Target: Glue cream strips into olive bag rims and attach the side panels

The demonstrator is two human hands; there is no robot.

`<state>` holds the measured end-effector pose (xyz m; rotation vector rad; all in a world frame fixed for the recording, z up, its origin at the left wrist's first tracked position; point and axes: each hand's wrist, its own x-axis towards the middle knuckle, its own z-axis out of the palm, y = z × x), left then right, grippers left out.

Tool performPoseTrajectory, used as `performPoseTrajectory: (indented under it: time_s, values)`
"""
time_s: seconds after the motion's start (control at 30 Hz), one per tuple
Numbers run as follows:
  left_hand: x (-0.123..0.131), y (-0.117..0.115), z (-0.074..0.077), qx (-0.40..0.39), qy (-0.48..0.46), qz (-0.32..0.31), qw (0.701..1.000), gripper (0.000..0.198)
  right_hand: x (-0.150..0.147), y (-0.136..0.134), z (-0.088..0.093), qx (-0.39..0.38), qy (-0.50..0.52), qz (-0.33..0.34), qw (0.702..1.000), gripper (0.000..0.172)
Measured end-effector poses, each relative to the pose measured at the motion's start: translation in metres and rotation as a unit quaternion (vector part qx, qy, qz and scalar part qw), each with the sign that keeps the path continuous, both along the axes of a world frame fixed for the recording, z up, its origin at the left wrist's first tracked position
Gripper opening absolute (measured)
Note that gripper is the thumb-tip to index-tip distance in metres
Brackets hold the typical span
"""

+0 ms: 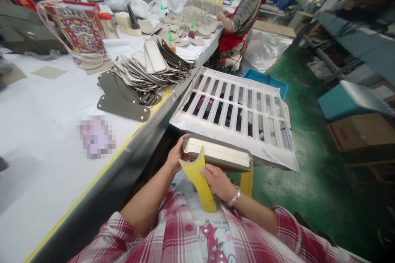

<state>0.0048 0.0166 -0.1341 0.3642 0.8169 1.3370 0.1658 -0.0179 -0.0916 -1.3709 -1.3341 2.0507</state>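
Beside a long white counter (43,139) and a green floor (311,197), works with both hands occupied. Has left-hand (176,157) fingers bent around the left end of a dark-edged block (220,153) before the body, presumably to brace it with its pale face turned up into view. Grips a yellow notched tool (201,183) with right-hand (220,183) fingers closed around its middle, likely to leave its curved end free near the block; cannot tell about contact between them. Faces a slatted white rack (274,150) just beyond, perhaps placed for easy reach. Farther out, has overlapping flat pieces (157,57) heaped near the counter's edge, apparently for handy picking, then green-tipped bottles (191,33) standing upright, probably against spilling, and a co-worker (243,20) past these.
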Motion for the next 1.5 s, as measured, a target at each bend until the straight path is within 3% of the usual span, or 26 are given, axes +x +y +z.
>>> performPoseTrajectory:
  time_s: [0.2,0.27,0.37,0.43,0.53,0.7,1.0,1.13,1.3,1.5]
  values:
    - [0.001,-0.004,-0.003,0.028,0.059,0.027,0.997,0.042,0.007,0.014,0.005,-0.141,0.016,0.114,0.983,0.040]
    - [-0.010,-0.006,0.001,0.029,0.095,-0.005,0.995,0.044,0.008,0.017,0.009,-0.145,0.022,0.155,0.977,0.037]
    - [-0.032,-0.008,0.014,0.001,0.157,-0.100,0.982,0.050,0.005,0.019,0.011,-0.118,0.035,0.173,0.977,0.039]
    - [-0.041,-0.005,0.024,-0.018,0.157,-0.147,0.977,0.054,0.001,0.018,0.012,-0.094,0.042,0.157,0.982,0.043]
    - [-0.039,0.000,0.033,-0.023,0.069,-0.156,0.985,0.053,-0.002,0.016,0.011,-0.048,0.049,0.132,0.989,0.045]
    - [-0.025,0.003,0.029,-0.019,-0.040,-0.160,0.986,0.059,-0.006,0.009,0.001,0.016,0.036,0.109,0.993,0.052]
    - [-0.021,-0.001,0.024,-0.013,-0.055,-0.128,0.990,0.068,-0.040,-0.009,-0.019,-0.091,0.092,0.027,0.991,0.056]
    - [-0.017,0.001,0.022,-0.014,-0.020,-0.102,0.994,0.064,-0.048,-0.006,-0.020,-0.116,0.112,0.018,0.987,0.055]
    - [-0.016,0.008,0.019,-0.025,0.095,-0.071,0.993,0.060,-0.051,-0.002,-0.021,-0.141,0.129,0.016,0.982,0.060]
    - [-0.013,0.009,0.031,-0.038,0.211,-0.064,0.975,0.054,-0.048,0.002,-0.017,-0.150,0.125,-0.008,0.981,0.063]
